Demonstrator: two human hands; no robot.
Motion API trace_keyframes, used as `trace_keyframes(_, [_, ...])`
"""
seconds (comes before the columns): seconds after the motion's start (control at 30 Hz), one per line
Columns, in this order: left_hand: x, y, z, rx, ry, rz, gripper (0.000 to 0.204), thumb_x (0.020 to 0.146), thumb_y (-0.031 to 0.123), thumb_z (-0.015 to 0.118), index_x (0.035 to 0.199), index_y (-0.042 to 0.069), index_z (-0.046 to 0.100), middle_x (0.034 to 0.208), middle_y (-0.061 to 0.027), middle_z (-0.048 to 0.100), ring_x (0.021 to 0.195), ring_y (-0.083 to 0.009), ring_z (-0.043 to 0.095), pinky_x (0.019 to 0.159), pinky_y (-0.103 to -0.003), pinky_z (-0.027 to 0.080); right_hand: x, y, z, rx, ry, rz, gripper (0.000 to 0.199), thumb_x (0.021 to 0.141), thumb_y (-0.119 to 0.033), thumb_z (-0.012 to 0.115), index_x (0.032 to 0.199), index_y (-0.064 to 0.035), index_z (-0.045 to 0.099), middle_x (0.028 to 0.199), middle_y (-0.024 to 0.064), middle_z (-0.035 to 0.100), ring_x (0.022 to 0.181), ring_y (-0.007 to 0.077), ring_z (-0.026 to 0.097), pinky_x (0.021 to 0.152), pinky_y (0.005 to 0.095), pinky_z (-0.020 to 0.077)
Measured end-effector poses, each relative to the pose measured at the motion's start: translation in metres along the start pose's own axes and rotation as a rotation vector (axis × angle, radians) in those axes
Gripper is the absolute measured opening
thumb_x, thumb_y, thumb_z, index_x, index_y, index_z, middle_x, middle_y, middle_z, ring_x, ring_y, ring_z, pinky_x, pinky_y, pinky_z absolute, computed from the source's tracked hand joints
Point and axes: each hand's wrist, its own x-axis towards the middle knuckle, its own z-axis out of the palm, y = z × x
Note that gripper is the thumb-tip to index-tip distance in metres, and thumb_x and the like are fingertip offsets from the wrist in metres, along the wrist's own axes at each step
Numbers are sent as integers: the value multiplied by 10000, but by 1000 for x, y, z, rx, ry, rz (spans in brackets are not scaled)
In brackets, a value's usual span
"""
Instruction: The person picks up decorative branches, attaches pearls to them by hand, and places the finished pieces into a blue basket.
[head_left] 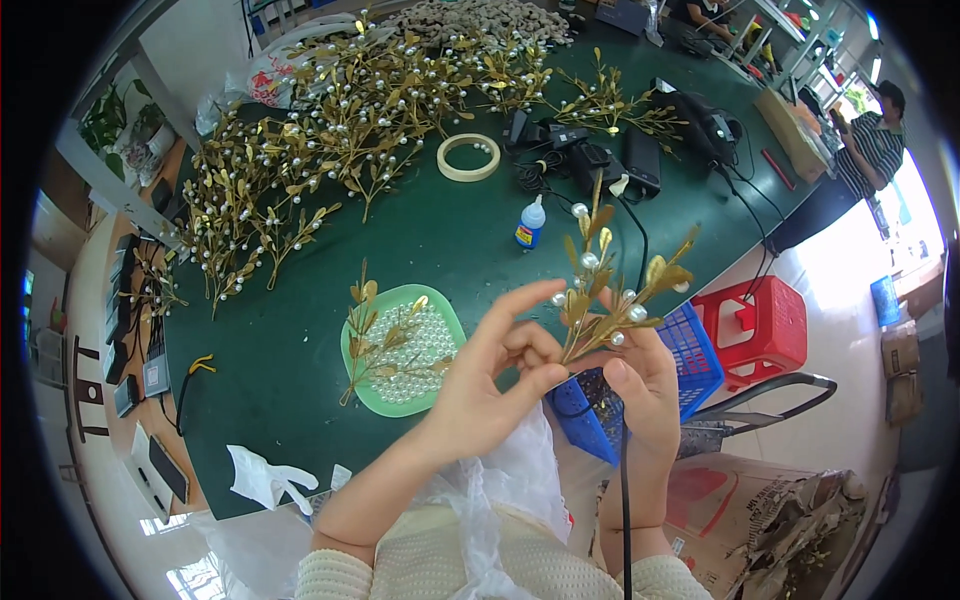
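A gold artificial leaf spray with white pearl beads [610, 290] stands upright in front of me. My left hand [490, 370] pinches it low on the stem between thumb and fingers. My right hand [645, 390] is closed around the spray's right side, its fingers partly hidden behind the leaves. Left of my hands lies a light green tray [362, 392] full of loose pearl beads [415, 350]. A bare gold leaf sprig [372, 340] rests across it. Beyond the hands stands a small blue glue bottle [530, 225] with a white nozzle.
Many finished gold sprays [330, 130] are heaped at the table's far left, near a tape roll [468, 176]. Black adapters and cables [590, 160] lie behind the bottle. A blue basket [690, 350] and red stool [760, 325] stand at right. A black cable [626, 500] hangs before my right arm.
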Motion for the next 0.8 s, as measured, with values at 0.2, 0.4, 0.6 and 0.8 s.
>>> trace_keyframes(0.2, [3,-10,16,157,7,98,618,773,-77,569,1326,89,348,791,-25,519,658,-79,476,611,-218,411,-4,4,-3,238,37,-9,614,814,-114,644,1311,62,330,1208,149,501,1054,227,543,841,342,486])
trace_keyframes(0.4, [3,-16,26,333,-31,162,576,756,-63,610,1283,35,398,835,-50,562,700,-100,510,631,-241,430,-8,4,-8,305,83,-39,596,800,-83,649,1293,49,342,1159,183,539,999,230,577,844,358,486])
trace_keyframes(0.6, [3,-19,33,476,-56,257,614,739,-41,633,1302,29,397,923,-89,593,722,-161,547,651,-259,453,-9,5,-19,298,83,21,578,780,-54,657,1272,13,361,1146,231,545,922,227,612,795,326,513])
trace_keyframes(0.8, [-14,-8,21,523,-20,179,602,708,-41,636,1272,28,435,976,-103,587,765,-182,548,703,-292,456,-20,6,-65,-7,494,-186,512,803,-104,638,1246,3,406,1105,210,571,742,160,609,632,274,527])
